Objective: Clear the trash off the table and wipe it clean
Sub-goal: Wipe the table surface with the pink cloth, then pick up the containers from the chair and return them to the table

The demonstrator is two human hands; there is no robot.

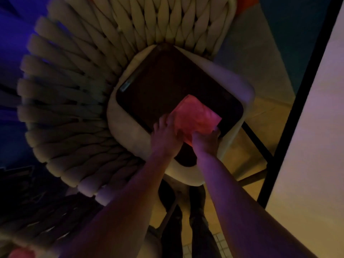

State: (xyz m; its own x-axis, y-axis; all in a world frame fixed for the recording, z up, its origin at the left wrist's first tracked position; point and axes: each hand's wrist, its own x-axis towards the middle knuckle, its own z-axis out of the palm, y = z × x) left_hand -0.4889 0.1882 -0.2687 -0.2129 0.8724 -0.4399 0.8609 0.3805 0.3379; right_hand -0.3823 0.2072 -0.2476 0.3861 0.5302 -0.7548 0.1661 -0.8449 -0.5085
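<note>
Head view: both hands hold a pink cloth at the near corner of a dark tray lying on a chair seat, left hand gripping its left edge, right hand pinching its near edge, with the woven chair back behind the tray.

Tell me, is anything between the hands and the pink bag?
No, nothing visible is. The left hand and the right hand both already hold the pink bag at its near edge, over the dark tray.
</note>
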